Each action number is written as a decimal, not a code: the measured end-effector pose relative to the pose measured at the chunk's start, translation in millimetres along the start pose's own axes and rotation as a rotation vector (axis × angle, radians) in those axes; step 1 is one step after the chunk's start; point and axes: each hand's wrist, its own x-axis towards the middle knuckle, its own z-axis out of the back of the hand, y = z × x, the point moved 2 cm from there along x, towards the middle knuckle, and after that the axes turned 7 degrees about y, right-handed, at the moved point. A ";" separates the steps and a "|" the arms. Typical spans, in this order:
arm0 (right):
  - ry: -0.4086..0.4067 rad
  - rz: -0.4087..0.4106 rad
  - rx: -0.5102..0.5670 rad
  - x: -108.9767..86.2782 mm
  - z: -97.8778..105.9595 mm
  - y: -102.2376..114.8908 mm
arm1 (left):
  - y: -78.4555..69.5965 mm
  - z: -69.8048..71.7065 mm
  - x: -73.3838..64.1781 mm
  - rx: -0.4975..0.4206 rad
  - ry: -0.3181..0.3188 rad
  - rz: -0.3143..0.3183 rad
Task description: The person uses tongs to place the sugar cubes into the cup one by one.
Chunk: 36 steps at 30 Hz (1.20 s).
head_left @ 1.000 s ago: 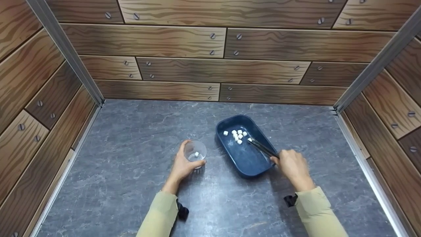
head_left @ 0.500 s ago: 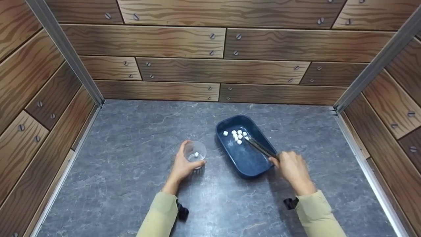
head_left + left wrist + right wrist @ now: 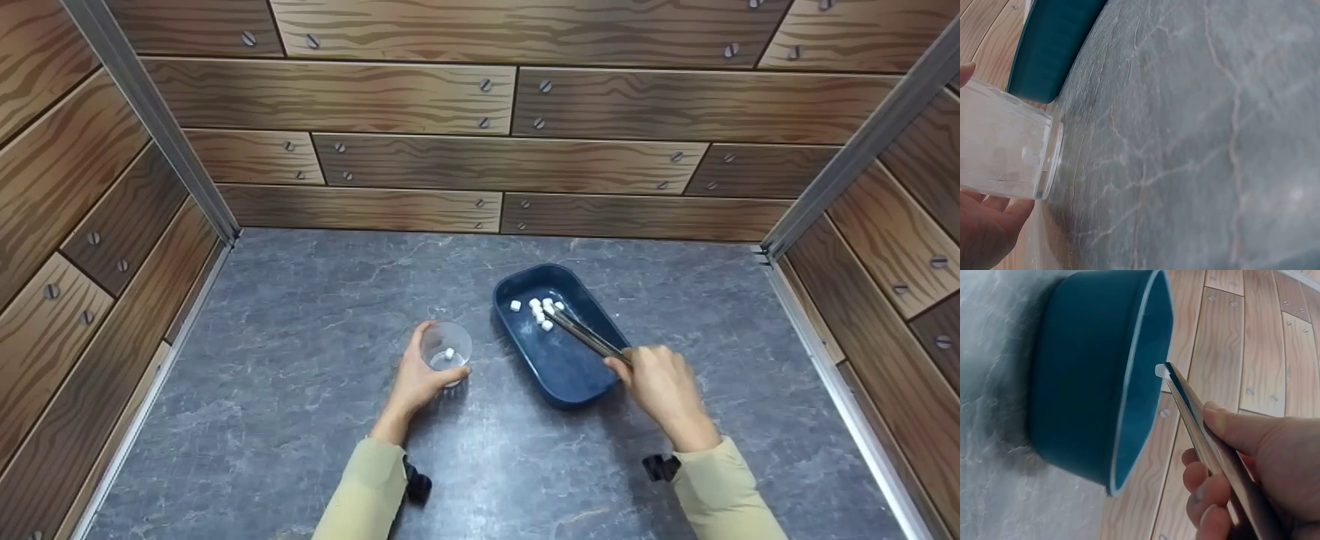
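My left hand [image 3: 414, 379] holds a clear cup [image 3: 445, 336] that stands upright on the surface, thumb on the near side and fingers on the far side. Inside its bottom lies one small white cube [image 3: 449, 353]. To the right sits a dark blue tray [image 3: 576, 371] with several white cubes [image 3: 538, 311] toward its far end. My right hand [image 3: 666, 386] grips metal tweezers [image 3: 590, 337], which reach over the tray's right side. In the right wrist view a white cube [image 3: 1161, 371] is pinched at the tweezers' serrated tips, above the tray's rim.
Grey marbled surface [image 3: 300, 360] lies under everything. A wood-patterned back wall [image 3: 420, 161] and side walls close it in, with metal strips [image 3: 161, 127] at the corners. One loose cube [image 3: 515, 306] lies apart at the tray's left side.
The right hand and tweezers have moved slightly left, bringing the tips from the right edge of the cube group to over it. The left hand and cup have stayed put.
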 end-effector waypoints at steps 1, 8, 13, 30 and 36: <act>-0.008 0.010 0.001 0.0 1.1 2.0 | -0.1 0.0 0.0 -0.002 0.000 -0.003; -0.056 0.081 0.025 0.1 7.8 19.1 | -1.2 -0.2 -1.4 -0.012 -0.008 -0.024; -0.086 0.139 0.054 0.9 10.0 36.7 | -1.5 -0.1 -1.7 -0.018 -0.010 -0.013; -0.101 0.310 0.046 0.4 -7.8 85.5 | -1.5 -2.0 0.0 -0.042 -0.002 -0.014; -0.120 0.267 0.034 1.0 -12.1 86.6 | -2.2 -0.5 -0.6 -0.023 -0.005 0.004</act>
